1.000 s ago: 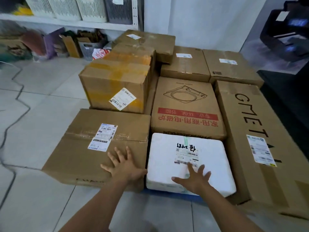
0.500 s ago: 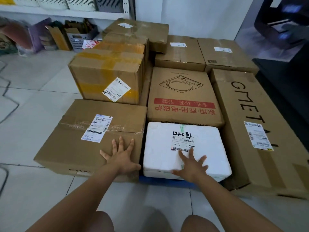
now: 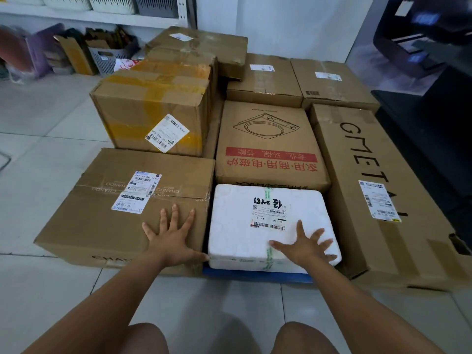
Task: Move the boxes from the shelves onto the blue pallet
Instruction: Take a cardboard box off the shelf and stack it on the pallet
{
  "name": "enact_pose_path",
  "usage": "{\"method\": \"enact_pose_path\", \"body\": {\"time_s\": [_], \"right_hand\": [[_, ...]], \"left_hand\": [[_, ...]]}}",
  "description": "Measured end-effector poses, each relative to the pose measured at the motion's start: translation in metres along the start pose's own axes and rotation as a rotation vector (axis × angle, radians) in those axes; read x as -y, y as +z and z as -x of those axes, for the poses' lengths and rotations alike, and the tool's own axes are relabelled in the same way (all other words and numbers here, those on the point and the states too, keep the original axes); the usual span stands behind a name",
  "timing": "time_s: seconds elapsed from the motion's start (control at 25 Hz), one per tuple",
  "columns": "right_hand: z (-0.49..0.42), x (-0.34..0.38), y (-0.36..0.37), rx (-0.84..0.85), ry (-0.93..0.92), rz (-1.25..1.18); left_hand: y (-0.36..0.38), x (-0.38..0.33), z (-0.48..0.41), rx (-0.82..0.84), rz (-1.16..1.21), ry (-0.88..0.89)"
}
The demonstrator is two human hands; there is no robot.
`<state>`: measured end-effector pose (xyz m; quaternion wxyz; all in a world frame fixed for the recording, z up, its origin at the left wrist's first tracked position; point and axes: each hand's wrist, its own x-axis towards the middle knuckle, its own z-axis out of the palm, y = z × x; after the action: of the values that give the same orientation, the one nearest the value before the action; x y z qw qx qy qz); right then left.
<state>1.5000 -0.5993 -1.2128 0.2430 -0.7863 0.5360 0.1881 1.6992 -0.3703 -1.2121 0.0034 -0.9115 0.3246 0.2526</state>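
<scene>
grips barely shifted: left grip (image 3: 173, 238) spread on chando box (image 3: 102, 221), right grip (image 3: 305, 247) spread on foam box (image 3: 237, 226).

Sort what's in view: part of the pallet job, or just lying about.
Job: blue pallet, white foam box under right hand, CHANDO carton under left hand, cooker carton, long carton.
Lying about: grey basket, shelf bins, black machine.

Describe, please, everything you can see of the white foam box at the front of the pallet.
The white foam box looks like expanded polystyrene, with rounded corners, its lid closed under green tape. It lies flat at the front edge of the blue pallet, set between cartons. A shipping label and black handwriting sit on top. The right hand rests spread on its top near the front.
</scene>
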Motion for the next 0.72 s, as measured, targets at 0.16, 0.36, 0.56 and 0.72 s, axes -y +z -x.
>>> {"method": "enact_pose_path", "body": {"time_s": [0.16,0.36,0.56,0.72], "right_hand": [[-0.005,-0.001,0.014,0.016,-0.008,0.014],[-0.006,0.012,0.013,0.022,-0.084,0.062],[-0.005,0.013,0.005,0.072,-0.09,0.024],[-0.011,-0.018,-0.049,-0.07,-0.249,-0.407]], "left_hand": [[0.001,0.012,-0.001,0.021,-0.113,0.058],[0.005,0.01,-0.006,0.008,-0.156,0.048],[0.005,0.011,-0.006,-0.023,-0.172,0.046],[0.004,0.005,-0.007,-0.07,-0.226,0.167]]}}
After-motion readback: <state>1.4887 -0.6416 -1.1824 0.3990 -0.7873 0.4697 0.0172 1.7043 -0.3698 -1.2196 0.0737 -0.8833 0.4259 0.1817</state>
